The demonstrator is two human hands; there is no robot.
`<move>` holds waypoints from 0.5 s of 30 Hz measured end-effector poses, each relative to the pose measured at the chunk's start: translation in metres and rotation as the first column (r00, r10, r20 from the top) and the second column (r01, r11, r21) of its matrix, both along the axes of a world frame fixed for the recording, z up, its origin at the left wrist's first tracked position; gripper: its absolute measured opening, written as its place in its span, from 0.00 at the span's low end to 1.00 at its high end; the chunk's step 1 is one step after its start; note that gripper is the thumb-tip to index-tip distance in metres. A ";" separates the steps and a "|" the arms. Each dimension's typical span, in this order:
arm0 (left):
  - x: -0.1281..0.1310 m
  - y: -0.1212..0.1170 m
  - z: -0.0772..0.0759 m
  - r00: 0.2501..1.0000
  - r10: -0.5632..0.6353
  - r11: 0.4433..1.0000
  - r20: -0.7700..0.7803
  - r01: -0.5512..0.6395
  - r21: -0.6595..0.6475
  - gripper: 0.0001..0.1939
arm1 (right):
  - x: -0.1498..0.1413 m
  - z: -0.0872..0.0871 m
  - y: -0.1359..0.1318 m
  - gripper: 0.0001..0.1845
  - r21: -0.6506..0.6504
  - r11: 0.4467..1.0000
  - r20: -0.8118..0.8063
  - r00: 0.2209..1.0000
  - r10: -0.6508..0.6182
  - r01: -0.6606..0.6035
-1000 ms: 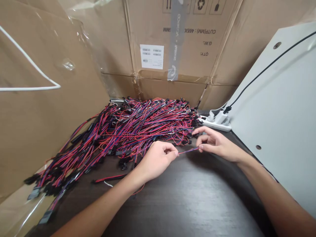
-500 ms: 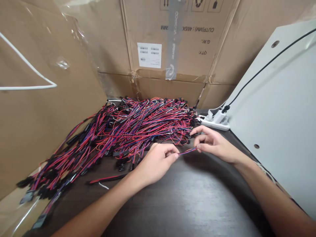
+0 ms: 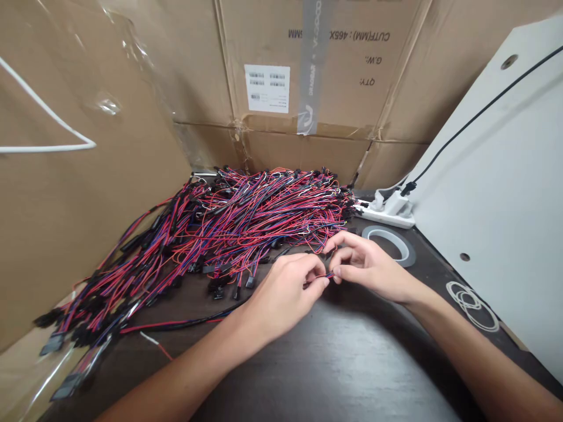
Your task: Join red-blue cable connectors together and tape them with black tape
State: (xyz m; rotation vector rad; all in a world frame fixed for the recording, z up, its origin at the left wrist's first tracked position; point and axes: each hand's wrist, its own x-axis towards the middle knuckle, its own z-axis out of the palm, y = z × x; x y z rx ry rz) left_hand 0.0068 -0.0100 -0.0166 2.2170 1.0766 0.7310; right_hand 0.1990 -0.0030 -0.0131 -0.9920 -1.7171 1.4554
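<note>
Left hand (image 3: 290, 288) and right hand (image 3: 365, 265) are pinching close together above a dark brown wood-grain tabletop (image 3: 343, 363). Behind them, a tangled heap of red, blue and black wires (image 3: 272, 217) is lying. A ring-shaped grey roll (image 3: 410, 255) is resting just behind the right hand. Both are gripping thin red-and-blue wires (image 3: 326, 275), seemingly bundled, largely hidden by fingers.

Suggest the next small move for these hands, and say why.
Perhaps the right hand should ease its grip outward along the red and blue wires while the left hand holds steady: both pinch the wires, with only a short stretch showing between them.
</note>
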 end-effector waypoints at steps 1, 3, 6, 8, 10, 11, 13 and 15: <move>0.000 0.000 -0.001 1.000 -0.004 1.000 0.000 0.004 0.027 0.05 | -0.001 0.000 0.000 0.16 -0.004 1.000 -0.006 1.000 -0.005 0.005; -0.001 0.000 -0.002 1.000 -0.026 0.996 -0.004 0.026 0.083 0.07 | -0.002 0.001 0.000 0.16 -0.011 1.000 -0.013 1.000 -0.007 0.006; -0.001 -0.001 0.000 0.999 -0.048 0.993 -0.022 0.051 0.103 0.10 | -0.002 0.002 -0.002 0.15 -0.002 1.000 0.007 1.000 0.000 0.000; -0.001 -0.001 0.002 0.999 -0.035 0.998 -0.031 0.037 0.051 0.11 | -0.002 0.004 -0.003 0.15 0.008 1.000 0.019 1.000 0.001 -0.001; 0.000 -0.002 0.004 1.000 -0.014 0.998 -0.023 0.013 -0.054 0.12 | -0.002 0.005 -0.004 0.16 0.014 1.000 0.028 1.000 0.002 -0.002; 0.000 -0.002 0.005 1.000 -0.004 0.992 -0.011 0.003 -0.124 0.12 | -0.002 0.005 -0.004 0.16 0.014 1.000 0.036 0.999 0.003 -0.004; 0.000 -0.002 0.005 0.999 0.015 0.964 0.029 -0.006 -0.266 0.12 | -0.002 0.006 -0.004 0.16 0.015 1.000 0.051 0.999 0.008 -0.009; 0.001 -0.002 0.006 0.998 0.034 0.938 0.057 -0.013 -0.346 0.11 | -0.001 0.006 -0.004 0.17 0.022 1.000 0.066 0.998 0.019 -0.021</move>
